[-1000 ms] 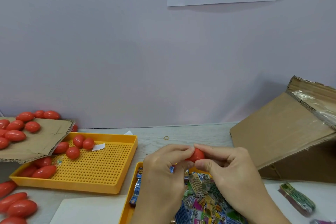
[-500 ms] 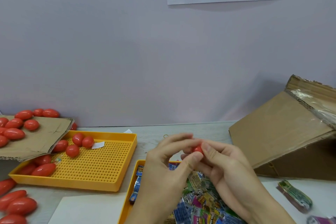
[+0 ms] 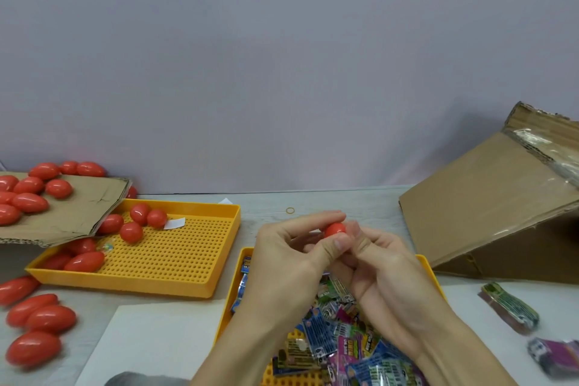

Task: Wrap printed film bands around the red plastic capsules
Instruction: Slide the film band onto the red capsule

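Both hands meet above the near yellow tray. My left hand and my right hand pinch one red capsule between their fingertips; only its rounded top shows. I cannot see a film band on it. Printed film bands fill the tray under my wrists. More red capsules lie in the left yellow tray, on a cardboard flap and loose on the table.
A large tilted cardboard box stands at the right. Two bundles of bands lie on the white sheet at the right. A white sheet lies near the front. A rubber band lies by the wall.
Both hands stayed together on the capsule and turned it, fingers shifting around it. The camera tilted down a little, so the scene sits higher in the frame.
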### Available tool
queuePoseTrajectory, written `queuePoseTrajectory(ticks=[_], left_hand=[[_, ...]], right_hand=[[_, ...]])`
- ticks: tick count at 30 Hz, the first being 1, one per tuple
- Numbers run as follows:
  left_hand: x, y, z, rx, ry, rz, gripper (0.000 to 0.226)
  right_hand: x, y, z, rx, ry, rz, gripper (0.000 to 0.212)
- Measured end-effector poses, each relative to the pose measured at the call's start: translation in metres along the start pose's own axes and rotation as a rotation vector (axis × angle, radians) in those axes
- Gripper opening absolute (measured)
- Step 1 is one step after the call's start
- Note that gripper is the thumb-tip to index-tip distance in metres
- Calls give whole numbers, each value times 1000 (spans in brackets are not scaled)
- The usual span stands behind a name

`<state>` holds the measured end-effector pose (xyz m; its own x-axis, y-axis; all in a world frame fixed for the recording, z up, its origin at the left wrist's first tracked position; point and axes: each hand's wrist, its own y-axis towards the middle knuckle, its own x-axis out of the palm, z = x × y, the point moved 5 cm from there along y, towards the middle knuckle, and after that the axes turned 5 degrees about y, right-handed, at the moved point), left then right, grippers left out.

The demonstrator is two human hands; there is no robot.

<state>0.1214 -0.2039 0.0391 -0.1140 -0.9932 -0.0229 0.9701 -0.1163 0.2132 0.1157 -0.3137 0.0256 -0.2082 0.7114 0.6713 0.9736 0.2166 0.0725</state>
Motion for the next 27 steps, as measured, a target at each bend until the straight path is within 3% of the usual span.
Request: queuePoseTrajectory(ticks=[5, 8, 11, 14, 17, 22, 27], left_hand=[[3, -1, 6, 143, 129, -24, 27], [-11, 5, -2, 33, -46, 108, 15], [-37, 11, -13, -130, -376, 322, 21], [-59, 12, -15, -162, -537, 460, 14], [-63, 12, -19, -181, -581, 452, 18], [-54, 13, -19, -158, -539, 359, 19], [-48, 14, -17, -146, -451, 272, 19]], right_hand=[[7, 5, 0, -17, -31, 38, 46], [8, 5, 5, 38, -166, 30, 55], [-2, 2, -5, -29, -778, 175, 19], [0, -5, -8, 62, -1400, 47, 3], [1, -10, 5, 314, -1636, -60, 35], [1, -6, 11, 280, -1643, -88, 21], [-7, -4, -6, 153, -1422, -21, 19]])
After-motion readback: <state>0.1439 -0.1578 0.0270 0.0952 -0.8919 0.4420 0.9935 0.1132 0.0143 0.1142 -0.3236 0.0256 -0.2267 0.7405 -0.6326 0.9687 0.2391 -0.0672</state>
